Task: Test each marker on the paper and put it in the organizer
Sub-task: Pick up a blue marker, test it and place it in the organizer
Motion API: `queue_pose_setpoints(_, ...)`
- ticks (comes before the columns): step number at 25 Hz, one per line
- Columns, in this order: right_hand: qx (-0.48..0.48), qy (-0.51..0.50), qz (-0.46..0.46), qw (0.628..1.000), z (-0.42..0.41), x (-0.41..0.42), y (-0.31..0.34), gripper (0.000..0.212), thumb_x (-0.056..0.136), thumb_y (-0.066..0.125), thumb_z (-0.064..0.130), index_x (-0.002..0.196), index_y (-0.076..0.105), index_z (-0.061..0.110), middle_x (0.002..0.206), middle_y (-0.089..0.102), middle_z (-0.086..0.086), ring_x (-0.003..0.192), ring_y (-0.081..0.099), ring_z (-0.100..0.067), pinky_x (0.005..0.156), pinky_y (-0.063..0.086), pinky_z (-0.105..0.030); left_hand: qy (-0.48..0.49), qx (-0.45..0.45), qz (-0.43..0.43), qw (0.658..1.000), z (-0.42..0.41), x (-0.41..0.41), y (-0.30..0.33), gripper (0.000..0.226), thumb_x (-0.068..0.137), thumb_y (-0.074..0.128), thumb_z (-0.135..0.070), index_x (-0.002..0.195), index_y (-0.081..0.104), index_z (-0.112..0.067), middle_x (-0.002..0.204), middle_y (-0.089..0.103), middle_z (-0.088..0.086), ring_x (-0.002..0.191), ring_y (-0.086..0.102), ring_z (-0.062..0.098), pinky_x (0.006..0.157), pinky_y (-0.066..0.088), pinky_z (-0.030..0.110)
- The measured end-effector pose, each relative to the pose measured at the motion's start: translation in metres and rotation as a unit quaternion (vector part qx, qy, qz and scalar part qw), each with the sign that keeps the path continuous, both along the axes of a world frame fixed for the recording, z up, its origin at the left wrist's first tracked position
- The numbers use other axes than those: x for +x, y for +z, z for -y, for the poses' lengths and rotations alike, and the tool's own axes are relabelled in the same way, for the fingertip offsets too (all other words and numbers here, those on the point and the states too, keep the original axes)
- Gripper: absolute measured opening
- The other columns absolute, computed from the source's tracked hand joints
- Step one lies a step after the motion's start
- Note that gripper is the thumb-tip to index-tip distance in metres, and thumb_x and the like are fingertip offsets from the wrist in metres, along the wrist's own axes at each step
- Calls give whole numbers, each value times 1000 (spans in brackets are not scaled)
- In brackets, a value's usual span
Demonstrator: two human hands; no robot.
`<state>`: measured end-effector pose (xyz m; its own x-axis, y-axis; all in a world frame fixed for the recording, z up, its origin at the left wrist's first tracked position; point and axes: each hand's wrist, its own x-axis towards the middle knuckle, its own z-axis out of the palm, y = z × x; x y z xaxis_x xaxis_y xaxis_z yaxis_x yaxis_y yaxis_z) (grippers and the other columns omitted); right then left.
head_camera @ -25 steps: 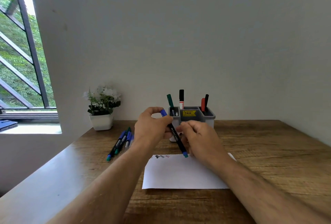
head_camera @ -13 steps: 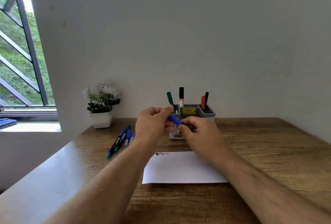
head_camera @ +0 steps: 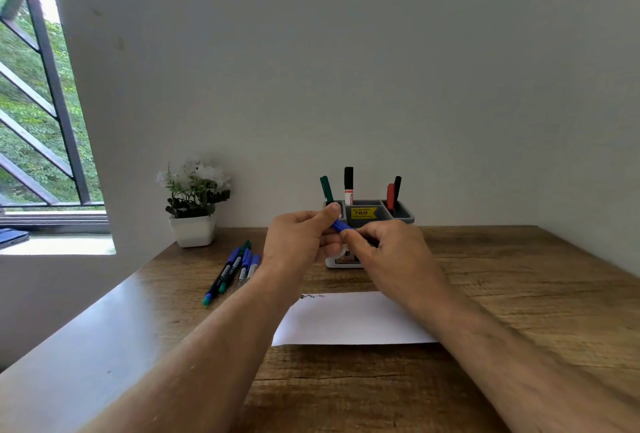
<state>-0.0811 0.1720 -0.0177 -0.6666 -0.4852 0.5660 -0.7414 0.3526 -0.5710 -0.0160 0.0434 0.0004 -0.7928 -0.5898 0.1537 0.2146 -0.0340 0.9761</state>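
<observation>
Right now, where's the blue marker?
Head view, centre: the blue marker is held between the left hand and right hand, just before the organizer.

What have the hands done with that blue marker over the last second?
Both hands still hold the blue marker, but they raised it off the paper and turned it from steeply slanted to nearly level, before the organizer. The spare markers and the plant stayed put.
</observation>
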Motion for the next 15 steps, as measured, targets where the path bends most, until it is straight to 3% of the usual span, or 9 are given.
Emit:
queue_pose_setpoints(4,15,-8,-9,1000,1,3,2,34,95,52,49,104,74,25,71,66,12,57,59,-4,48,39,-14,7,4,-3,1000,0,0,0,25,85,71,-28,93,74,-4,73,72,11,55,65,14,62,58,28)
queue_pose_setpoints(10,34,-47,-12,998,-2,4,6,39,91,47,60,77,64,27,61,57,10,53,54,-4,48,34,-15,23,15,-11,1000,2,1,5,25,86,70,-28,95,73,-4,71,72,11,54,63,15,64,59,29)
queue_pose_setpoints(15,6,-48,1,999,-7,-2,2,21,94,60,41,92,70,23,73,61,14,60,55,2,46,35,-7,50,71,-29,996,6,2,12,21,91,66,-19,103,69,-3,79,74,16,63,68,18,72,60,33)
